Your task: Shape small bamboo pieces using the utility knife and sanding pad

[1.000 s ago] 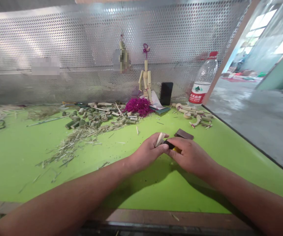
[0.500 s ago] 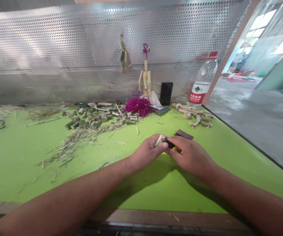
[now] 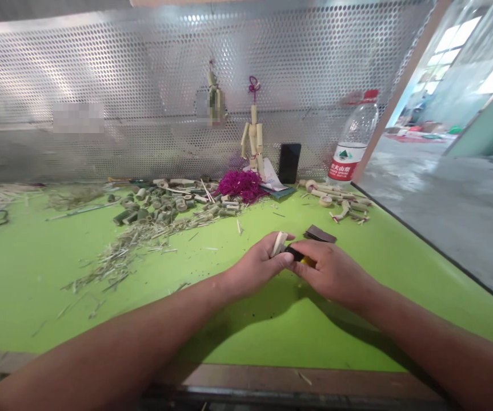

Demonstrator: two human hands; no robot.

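Note:
Above the green tabletop [image 3: 250, 337], my left hand [image 3: 257, 265] is closed around a short pale bamboo piece [image 3: 278, 244], whose upper end sticks out past the fingers. My right hand [image 3: 332, 268] grips a black and yellow tool [image 3: 295, 253], and its dark end meets the bamboo piece. The left thumb touches the dark end. Most of the tool's handle is hidden in my right palm, so its exact kind cannot be told. Just behind my right hand lies a folded dark brown sheet [image 3: 320, 233].
Cut bamboo pieces [image 3: 160, 202] and shavings [image 3: 121, 254] cover the left-centre. Purple cord [image 3: 241, 185], a bamboo figure [image 3: 253, 134], a phone [image 3: 289, 162] and a bottle [image 3: 351, 142] stand near the perforated metal panel [image 3: 143, 85]. Jointed bamboo parts [image 3: 340, 200] lie at right.
The bamboo piece has tilted more upright in my left hand and shows more of its side. Both hands stay almost in the same place.

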